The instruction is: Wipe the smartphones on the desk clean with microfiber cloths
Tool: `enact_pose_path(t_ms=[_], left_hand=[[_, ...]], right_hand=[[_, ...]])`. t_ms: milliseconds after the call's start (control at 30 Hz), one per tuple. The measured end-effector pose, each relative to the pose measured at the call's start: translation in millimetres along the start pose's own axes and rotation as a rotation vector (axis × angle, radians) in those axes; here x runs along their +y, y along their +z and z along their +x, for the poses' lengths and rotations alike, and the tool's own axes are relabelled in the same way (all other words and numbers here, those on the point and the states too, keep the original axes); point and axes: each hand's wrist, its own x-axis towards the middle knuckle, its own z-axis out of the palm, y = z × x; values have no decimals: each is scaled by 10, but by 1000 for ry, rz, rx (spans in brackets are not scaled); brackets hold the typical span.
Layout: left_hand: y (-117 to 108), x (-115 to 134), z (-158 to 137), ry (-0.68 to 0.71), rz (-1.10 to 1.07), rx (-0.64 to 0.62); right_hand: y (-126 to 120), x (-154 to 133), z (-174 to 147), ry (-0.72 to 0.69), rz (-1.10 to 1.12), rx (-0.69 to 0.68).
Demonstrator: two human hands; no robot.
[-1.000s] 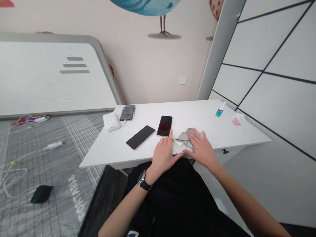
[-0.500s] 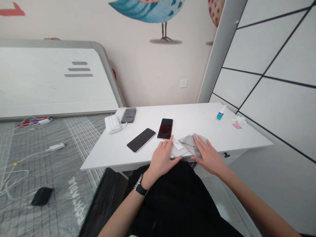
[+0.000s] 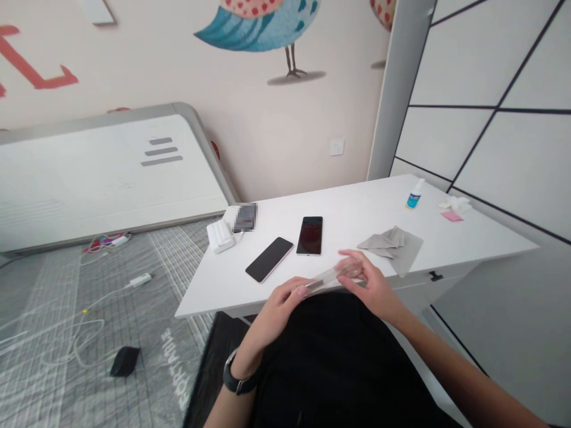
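A clear phone case (image 3: 330, 277) is held at a tilt over the table's front edge. My left hand (image 3: 280, 304) pinches its near left end between thumb and fingers. At the other end, my right hand (image 3: 371, 288) grips it, and the fingers show through the clear material. A crumpled grey cloth (image 3: 395, 248) lies on the table just beyond my right hand. Beyond my left hand, a black-screened phone (image 3: 269, 260) lies at a slant. Another dark phone (image 3: 310, 235) lies beside it, farther back.
The white table (image 3: 357, 205) carries a white plug adapter (image 3: 220, 236) and a blurred dark item (image 3: 246, 217) at the back left. A small spray bottle (image 3: 414, 194), a pink slip (image 3: 452, 216) and crumpled white tissue (image 3: 455, 204) are at the right. Cables (image 3: 107, 291) trail over the floor mat.
Both hands were lying on the table, the right on the cloth. Now they hold the clear case up off the tabletop, the right hand having left the cloth. The view has also shifted.
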Motion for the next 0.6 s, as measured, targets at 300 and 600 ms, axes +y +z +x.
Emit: enact_pose_path(t_ms=[300,600], left_hand=[[-439,-646,348,-98,886,584],[-680,-660,230,-114,735,642]], right_hand=[[33,159,95,270,331,45],[2,118,99,311,385,0]])
